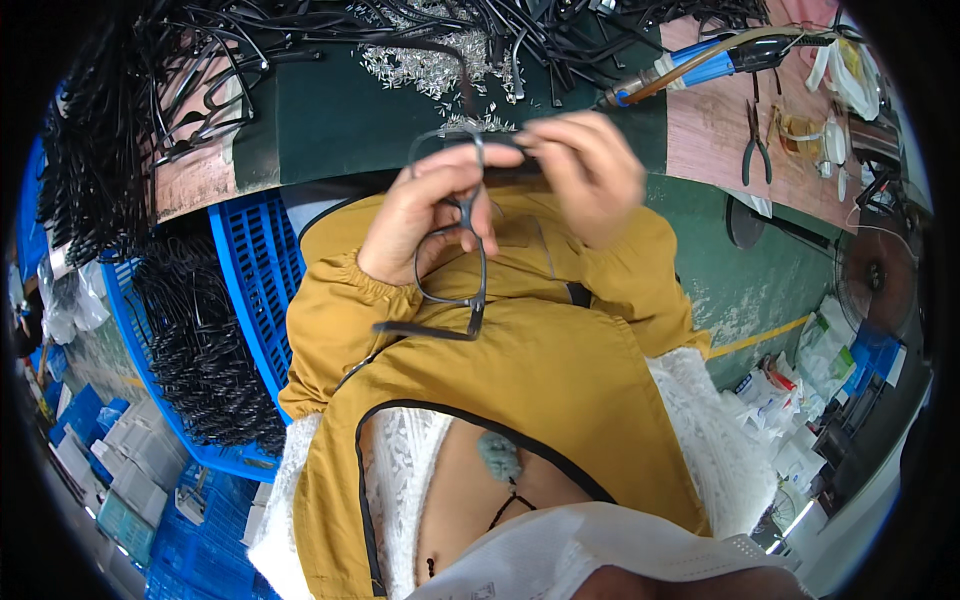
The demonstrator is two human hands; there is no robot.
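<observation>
My left hand (428, 208) is closed around a dark eyeglass frame (478, 262), held above my lap at the table's front edge. The two rims stand one above the other in view, and one temple (425, 330) sticks out at the lower end. My right hand (592, 178), smeared by motion, is beside the frame's upper end. Its thumb and fingertips are pinched together near my left fingertips; what lies between them is too small and blurred to make out. Just beyond the hands, small silvery, clear slivers (430, 70) lie heaped on the dark green mat (330, 110).
A blue electric screwdriver (700, 68) lies to the right, its tip close to my right hand. Further right are black-handled pliers (755, 145). Dark eyeglass frames (215, 100) pile up at the back left. A blue basket (262, 270) of dark eyewear parts stands left of my lap.
</observation>
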